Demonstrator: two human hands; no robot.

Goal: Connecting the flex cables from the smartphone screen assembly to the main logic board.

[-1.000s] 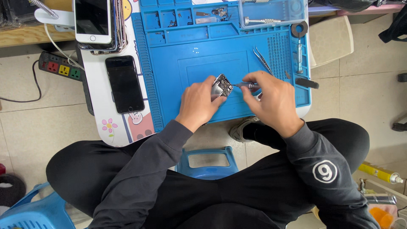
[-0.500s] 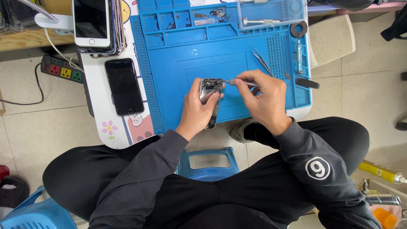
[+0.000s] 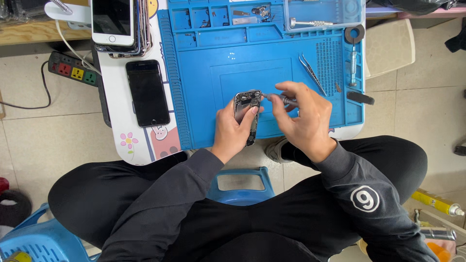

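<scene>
My left hand (image 3: 232, 131) grips an opened phone body (image 3: 247, 104) with its inner parts showing, held upright over the front of the blue work mat (image 3: 204, 97). My right hand (image 3: 303, 119) pinches a slim silver screwdriver (image 3: 277, 98) whose tip touches the upper right corner of the phone body. Both hands sit close together above the mat's front edge.
Tweezers (image 3: 311, 73) lie on the mat right of my hands, near a black-handled tool (image 3: 360, 97) and a metal driver (image 3: 353, 60). A black phone (image 3: 148, 92) and a stack with a white phone (image 3: 113, 22) lie left. A power strip (image 3: 72, 71) sits on the floor.
My left hand has turned the phone body from lying tilted on the mat to upright and lengthwise. The right hand has kept the screwdriver at its top corner.
</scene>
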